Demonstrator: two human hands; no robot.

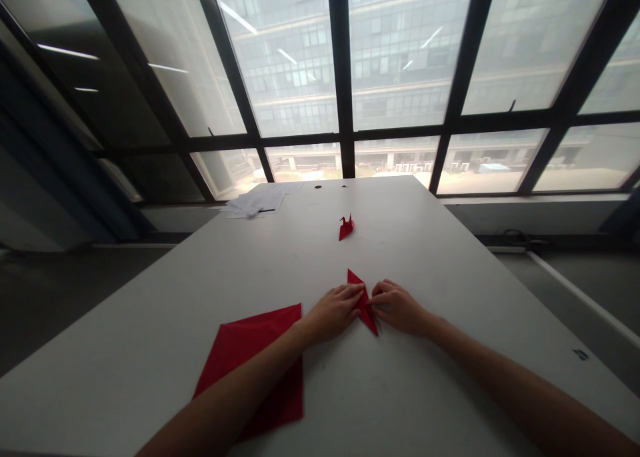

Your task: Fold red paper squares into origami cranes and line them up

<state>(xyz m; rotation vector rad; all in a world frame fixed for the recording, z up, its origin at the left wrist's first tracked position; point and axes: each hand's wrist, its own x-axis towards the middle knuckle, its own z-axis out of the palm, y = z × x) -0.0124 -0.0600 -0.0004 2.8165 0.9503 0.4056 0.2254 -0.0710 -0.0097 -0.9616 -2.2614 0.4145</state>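
Observation:
A small folded piece of red paper (363, 302) lies on the white table (440, 257) between my hands. My left hand (334, 312) rests on its left side with the fingers pressed onto it. My right hand (399, 306) pinches its right edge with curled fingers. Farther back stands a finished red paper crane (346, 226), apart from both hands. A flat stack of red paper sheets (255, 367) lies under my left forearm.
White papers with a pen (255, 202) lie at the table's far left corner. Two small dark holes (331, 186) sit near the far edge. Large windows with dark frames stand behind the table.

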